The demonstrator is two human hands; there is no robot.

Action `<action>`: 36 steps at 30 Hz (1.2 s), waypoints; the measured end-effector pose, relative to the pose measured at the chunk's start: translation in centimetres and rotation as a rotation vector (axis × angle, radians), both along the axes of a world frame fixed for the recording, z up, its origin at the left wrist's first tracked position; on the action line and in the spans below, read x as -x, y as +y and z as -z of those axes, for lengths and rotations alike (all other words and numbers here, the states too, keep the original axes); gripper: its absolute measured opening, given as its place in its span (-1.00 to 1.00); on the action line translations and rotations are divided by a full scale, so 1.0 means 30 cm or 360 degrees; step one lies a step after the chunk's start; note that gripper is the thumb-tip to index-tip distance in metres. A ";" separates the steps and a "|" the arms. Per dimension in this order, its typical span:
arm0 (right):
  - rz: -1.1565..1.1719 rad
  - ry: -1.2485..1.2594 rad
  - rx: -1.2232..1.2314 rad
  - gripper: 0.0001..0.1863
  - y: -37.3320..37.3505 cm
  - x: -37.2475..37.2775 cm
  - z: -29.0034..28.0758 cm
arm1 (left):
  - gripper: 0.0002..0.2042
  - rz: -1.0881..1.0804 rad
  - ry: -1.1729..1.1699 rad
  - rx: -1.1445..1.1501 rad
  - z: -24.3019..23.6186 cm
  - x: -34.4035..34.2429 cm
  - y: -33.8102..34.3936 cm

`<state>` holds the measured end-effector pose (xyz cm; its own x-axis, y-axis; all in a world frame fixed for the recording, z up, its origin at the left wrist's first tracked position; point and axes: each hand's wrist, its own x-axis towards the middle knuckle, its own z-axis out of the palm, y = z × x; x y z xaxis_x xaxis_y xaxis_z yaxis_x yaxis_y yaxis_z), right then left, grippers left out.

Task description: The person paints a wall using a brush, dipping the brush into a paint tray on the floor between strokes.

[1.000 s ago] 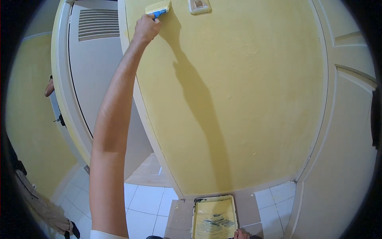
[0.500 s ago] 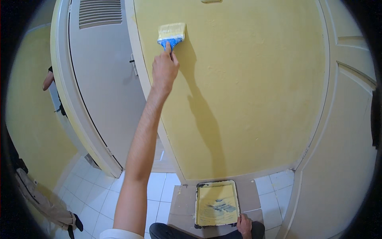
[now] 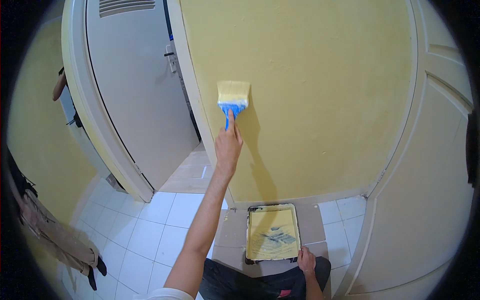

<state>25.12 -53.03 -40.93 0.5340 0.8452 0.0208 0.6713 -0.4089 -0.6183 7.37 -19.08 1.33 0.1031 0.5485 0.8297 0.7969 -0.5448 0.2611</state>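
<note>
My left hand grips a wide paintbrush with a blue handle, its index finger stretched along the handle. Pale yellow paint coats the bristles, which lie against the yellow wall near the left trim. Low in front of me, a paint tray holds yellow paint, with dark streaks where its bottom shows through. At the tray's near right corner, my right hand is closed on the rim, its thumb on top.
Brown cardboard lies under the tray on white floor tiles. A white door stands ajar at left, and a panelled door is at right. Another person's legs show at far left. My knees flank the tray's near side.
My left hand has brought the brush down the wall and slightly right. The gap beside the left door shows wider. My right hand stays at the tray while the view has shifted.
</note>
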 end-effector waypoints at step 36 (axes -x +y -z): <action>-0.0087 -0.0099 -0.0077 -0.61 -0.004 -0.004 0.024 | -0.76 0.0217 0.0443 0.0941 -1.448 -0.009 -0.124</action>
<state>25.24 -53.15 -41.64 0.4833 0.8704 0.0940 0.7296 -0.3411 -0.5928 7.64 -22.81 44.76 0.3706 0.8698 0.3258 0.8119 -0.4737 0.3412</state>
